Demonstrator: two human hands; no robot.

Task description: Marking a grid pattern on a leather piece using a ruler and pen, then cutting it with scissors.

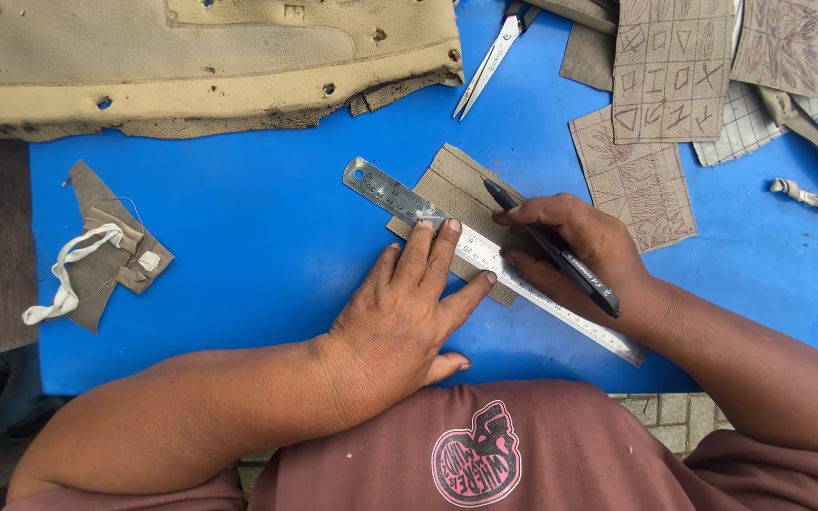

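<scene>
Head view | left hand (407, 308) flat, fingers spread, pinning ruler (485, 254) on leather scrap (452, 194), mid blue table (239, 227) | right hand (575, 241) grip pinching pen (553, 248), tip at ruler edge | no drawn line visible yet; marking looks just begun.

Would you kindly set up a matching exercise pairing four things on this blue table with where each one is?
Things:
1. steel ruler
2. black pen
3. scissors
4. white strap

Places:
A. far left, on a leather scrap
B. under the left hand
C. top centre, lying untouched
D. in the right hand

Pairs: 1-B, 2-D, 3-C, 4-A
</scene>
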